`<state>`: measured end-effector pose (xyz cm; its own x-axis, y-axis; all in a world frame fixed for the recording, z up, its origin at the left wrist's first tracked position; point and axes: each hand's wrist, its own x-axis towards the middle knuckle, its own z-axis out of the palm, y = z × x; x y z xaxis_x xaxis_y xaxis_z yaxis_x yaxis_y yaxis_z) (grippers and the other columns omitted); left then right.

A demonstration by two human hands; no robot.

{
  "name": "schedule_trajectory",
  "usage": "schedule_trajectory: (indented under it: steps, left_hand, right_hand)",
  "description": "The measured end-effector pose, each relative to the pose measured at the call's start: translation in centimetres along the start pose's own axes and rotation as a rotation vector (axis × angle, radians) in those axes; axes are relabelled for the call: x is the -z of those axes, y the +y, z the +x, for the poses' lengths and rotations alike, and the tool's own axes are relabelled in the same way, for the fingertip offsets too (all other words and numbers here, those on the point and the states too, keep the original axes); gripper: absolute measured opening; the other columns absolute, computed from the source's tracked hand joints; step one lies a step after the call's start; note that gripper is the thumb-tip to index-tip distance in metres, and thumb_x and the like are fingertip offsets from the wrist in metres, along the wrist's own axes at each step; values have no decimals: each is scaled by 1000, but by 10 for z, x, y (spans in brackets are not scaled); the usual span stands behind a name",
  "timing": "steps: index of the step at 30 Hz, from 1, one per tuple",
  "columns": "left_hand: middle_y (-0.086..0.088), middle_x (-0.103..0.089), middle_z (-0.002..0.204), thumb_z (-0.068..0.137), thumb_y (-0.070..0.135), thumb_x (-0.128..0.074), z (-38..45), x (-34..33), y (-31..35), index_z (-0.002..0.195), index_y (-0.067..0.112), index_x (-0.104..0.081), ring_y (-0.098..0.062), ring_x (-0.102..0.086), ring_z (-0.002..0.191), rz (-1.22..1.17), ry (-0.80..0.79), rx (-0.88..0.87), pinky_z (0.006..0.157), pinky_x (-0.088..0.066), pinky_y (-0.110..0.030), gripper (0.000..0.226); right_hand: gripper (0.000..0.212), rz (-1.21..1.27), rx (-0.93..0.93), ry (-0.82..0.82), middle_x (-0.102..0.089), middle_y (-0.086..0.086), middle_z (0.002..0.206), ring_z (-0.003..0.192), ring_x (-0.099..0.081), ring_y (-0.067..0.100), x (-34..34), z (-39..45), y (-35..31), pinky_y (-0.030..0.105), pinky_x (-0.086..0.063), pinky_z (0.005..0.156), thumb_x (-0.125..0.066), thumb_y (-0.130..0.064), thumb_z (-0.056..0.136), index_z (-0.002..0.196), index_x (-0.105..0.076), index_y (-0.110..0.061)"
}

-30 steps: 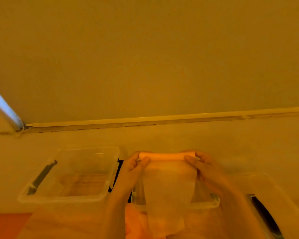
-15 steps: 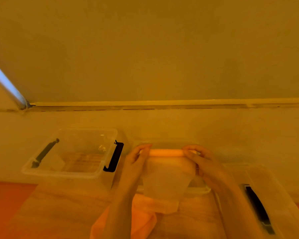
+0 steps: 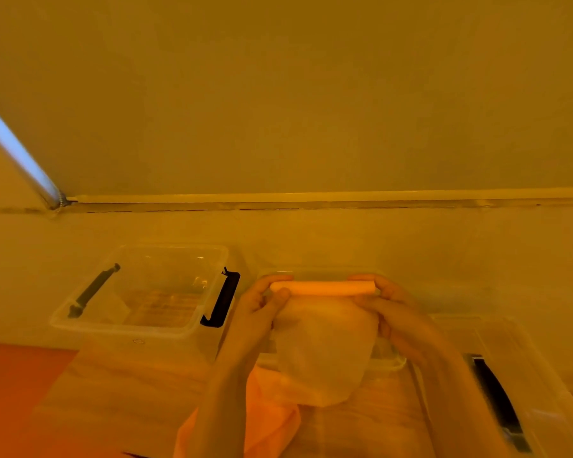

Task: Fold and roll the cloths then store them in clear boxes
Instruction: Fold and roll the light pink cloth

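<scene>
We see both hands raised in front of the wall, holding one cloth by its rolled top edge. The left hand is closed on the left end of the orange roll, thumb pressed in front and fingers curled behind. The right hand grips the right end the same way. Below the roll the unrolled part of the cloth hangs loose and pale, its lower edge above the wooden tabletop.

Behind the hanging cloth sits a clear box; we cannot tell whether anything lies inside it. To the left stands another clear box, open, with a black latch on its near right side and a dark one on its left rim. At the right edge is a third clear container with a black handle. An orange cloth lies crumpled on the tabletop under the left forearm.
</scene>
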<state>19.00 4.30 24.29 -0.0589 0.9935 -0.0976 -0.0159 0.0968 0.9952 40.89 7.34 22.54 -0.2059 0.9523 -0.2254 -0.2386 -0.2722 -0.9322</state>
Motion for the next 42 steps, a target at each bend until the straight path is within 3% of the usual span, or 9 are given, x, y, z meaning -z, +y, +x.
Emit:
schedule_trajectory:
  steps: [6, 13, 18, 23, 26, 29, 32, 37, 42]
  left_hand:
    - [23, -64, 88, 94, 38, -49, -2, -6, -4, 90, 40, -70, -13, -57, 93, 133, 101, -38, 73, -47, -33, 22]
    - [3, -63, 95, 95, 34, -49, -9, -5, -7, 106, 34, -66, -16, -62, 86, 141, 54, 1, 67, -54, -33, 21]
    - [2, -62, 92, 96, 36, -46, -12, 0, -12, 100, 34, -67, -18, -61, 84, 187, 57, 15, 71, -56, -46, 22]
    - [-5, -62, 106, 95, 35, -49, -14, 3, -17, 98, 38, -69, -26, -60, 96, 149, 33, 3, 64, -53, -33, 21]
    - [-3, -62, 109, 95, 32, -51, -15, 4, -18, 98, 40, -69, -26, -58, 97, 83, 44, 20, 69, -50, -39, 20]
    - [9, -65, 101, 95, 35, -49, -16, 2, -17, 91, 39, -71, -22, -57, 97, 86, 92, 17, 72, -48, -42, 23]
    - [13, -64, 93, 95, 33, -50, -18, 2, -15, 85, 41, -69, -16, -57, 92, 132, 133, -5, 68, -49, -37, 24]
    - [4, -61, 100, 95, 30, -51, -17, 5, -17, 91, 38, -67, -19, -58, 94, 129, 130, 52, 84, -51, -50, 18]
    - [-4, -63, 87, 97, 24, -48, -21, 9, -16, 83, 34, -65, -17, -59, 82, 150, 91, 5, 75, -48, -36, 24]
  right_hand:
    - [21, 15, 44, 54, -61, 9, 98, 77, -61, 21, -4, -4, 0, 30, -53, 54, -67, -33, 68, 87, -69, -24]
    - [38, 33, -54, 14, -69, 12, 101, 86, -68, 24, 4, -8, 5, 33, -56, 62, -68, -22, 67, 105, -67, -15]
    - [30, 15, -67, -71, -67, 12, 103, 88, -66, 25, 7, -19, 3, 30, -56, 57, -66, -18, 68, 98, -68, -15]
    - [20, -53, -71, -81, -65, 7, 98, 84, -65, 21, 8, -25, 3, 29, -54, 55, -64, -12, 79, 96, -68, -20]
    - [23, -16, -64, -83, -67, 8, 100, 87, -65, 24, 7, -27, 4, 32, -55, 57, -66, -11, 76, 97, -70, -21]
    - [22, -22, -47, -48, -67, 9, 99, 81, -67, 23, 1, -29, 4, 32, -55, 57, -65, -26, 74, 95, -71, -21]
    - [17, -59, -12, 8, -66, 8, 98, 79, -66, 21, -2, -25, 9, 30, -55, 55, -60, -21, 86, 99, -70, -24]
    - [28, -88, -72, 29, -69, 13, 105, 89, -67, 25, -1, -20, 16, 30, -55, 60, -61, -16, 87, 115, -63, -11]
    - [21, -84, -50, -23, -71, 11, 100, 82, -71, 20, 0, -23, 16, 31, -54, 58, -60, -17, 87, 108, -65, -16]
